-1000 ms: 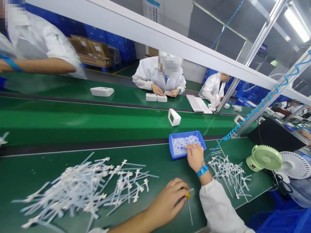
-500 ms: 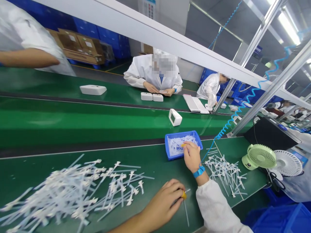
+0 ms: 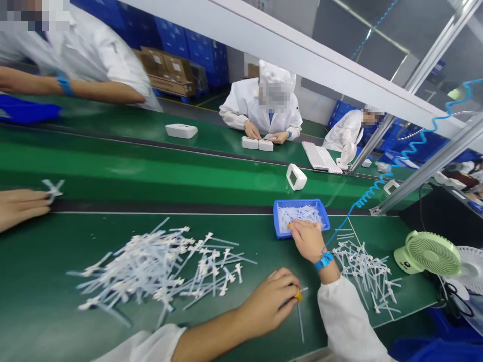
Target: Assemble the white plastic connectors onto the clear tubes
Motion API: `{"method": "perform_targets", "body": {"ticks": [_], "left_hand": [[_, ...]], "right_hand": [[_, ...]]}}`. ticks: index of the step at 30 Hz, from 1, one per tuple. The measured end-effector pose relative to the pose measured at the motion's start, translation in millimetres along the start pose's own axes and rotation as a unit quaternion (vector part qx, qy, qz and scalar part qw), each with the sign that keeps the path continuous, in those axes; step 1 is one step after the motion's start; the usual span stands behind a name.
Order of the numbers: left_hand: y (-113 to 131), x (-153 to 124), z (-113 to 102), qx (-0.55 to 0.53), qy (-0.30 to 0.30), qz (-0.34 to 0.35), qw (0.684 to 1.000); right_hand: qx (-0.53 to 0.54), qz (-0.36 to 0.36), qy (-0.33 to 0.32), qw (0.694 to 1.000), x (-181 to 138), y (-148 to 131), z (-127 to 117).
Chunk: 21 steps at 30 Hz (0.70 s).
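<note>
My left hand (image 3: pixel 269 300) rests on the green table with its fingers curled; a thin white plastic strip (image 3: pixel 301 317) runs from its orange-capped fingertips toward the table's near edge. My right hand (image 3: pixel 307 239), with a blue wrist strap (image 3: pixel 324 261), reaches to the near rim of a small blue tray (image 3: pixel 277 221) of little white parts, fingers pinched at the parts. A big heap of white plastic ties (image 3: pixel 158 264) lies left of my hands. A smaller heap of ties (image 3: pixel 368 271) lies to the right.
Another person's hand (image 3: pixel 20 206) holding a white piece comes in at the left edge. A white device (image 3: pixel 296 177) stands on the green conveyor (image 3: pixel 151 173). Workers in white coats sit opposite. A green desk fan (image 3: pixel 428 253) and a blue coiled cable (image 3: pixel 392 173) are on the right.
The view has shifted, so everything sits further right in frame. Another person's hand has come into view at the left. My hands keep the same poses.
</note>
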<state>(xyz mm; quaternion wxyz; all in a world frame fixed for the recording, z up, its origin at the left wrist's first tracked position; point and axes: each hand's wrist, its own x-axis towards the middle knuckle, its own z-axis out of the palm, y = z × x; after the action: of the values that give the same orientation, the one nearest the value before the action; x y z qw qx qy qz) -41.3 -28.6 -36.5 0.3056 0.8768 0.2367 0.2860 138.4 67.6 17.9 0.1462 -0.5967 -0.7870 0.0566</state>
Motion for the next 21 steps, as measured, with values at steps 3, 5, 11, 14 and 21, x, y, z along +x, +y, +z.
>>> {"method": "perform_targets", "body": {"ticks": [3, 5, 11, 14, 21], "left_hand": [[-1.6, -1.1, 1.9, 0.001, -0.001, -0.007, 1.0], [-2.2, -1.6, 2.6, 0.001, -0.003, -0.008, 1.0], [-3.1, -1.9, 3.5, -0.004, 0.001, -0.006, 1.0], [-3.3, -1.9, 3.9, -0.007, 0.003, -0.002, 1.0], [-1.9, -1.5, 2.1, -0.017, -0.009, -0.008, 1.0]], "right_hand": [[0.01, -0.005, -0.003, 1.0, -1.0, 3.6, 1.0], [0.025, -0.003, -0.001, 1.0, -1.9, 5.5, 2.1], [0.059, -0.004, 0.018, 0.998, -4.1, 11.8, 5.8], [0.073, -0.001, 0.039, 0.997, -4.6, 15.7, 9.4], [0.112, -0.013, 0.113, 0.987, -4.0, 22.2, 22.0]]}}
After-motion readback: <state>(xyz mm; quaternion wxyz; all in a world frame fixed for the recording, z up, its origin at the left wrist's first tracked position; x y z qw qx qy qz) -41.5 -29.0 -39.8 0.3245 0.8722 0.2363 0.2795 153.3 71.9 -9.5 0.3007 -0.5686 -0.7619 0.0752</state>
